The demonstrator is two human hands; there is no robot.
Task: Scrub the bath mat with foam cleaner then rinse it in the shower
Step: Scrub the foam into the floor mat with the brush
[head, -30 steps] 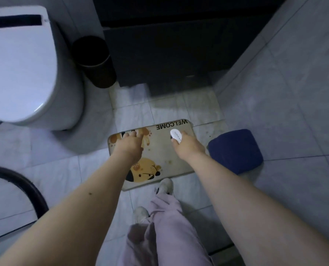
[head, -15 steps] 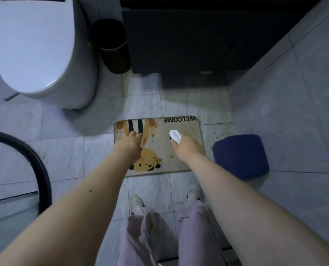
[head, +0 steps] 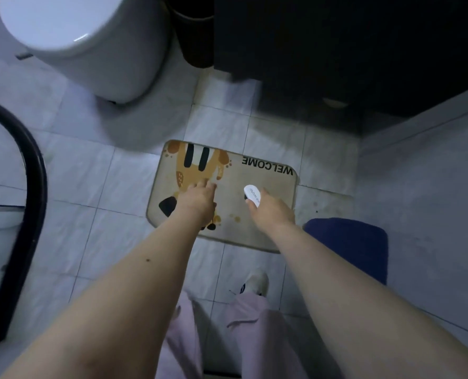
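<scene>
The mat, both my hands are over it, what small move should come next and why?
Probably bring the right hand down so the white scrubber it grips meets the mat and starts a stroke. The left hand already reaches to the mat's printed side as if to steady it, and no foam shows on the surface yet.

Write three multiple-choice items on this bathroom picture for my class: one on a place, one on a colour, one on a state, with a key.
1. Where does the bath mat lie?
A. on the tiled floor
B. on the toilet lid
C. in a basin

2. What colour is the folded towel right of the mat?
A. red
B. dark blue
C. yellow

3. What is the right hand doing?
A. hanging idle
B. lying flat
C. holding a white scrubber

Key: 1 A, tiles show all round the mat. 2 B, it is dark blue. 3 C, fingers curl round the scrubber.
</scene>
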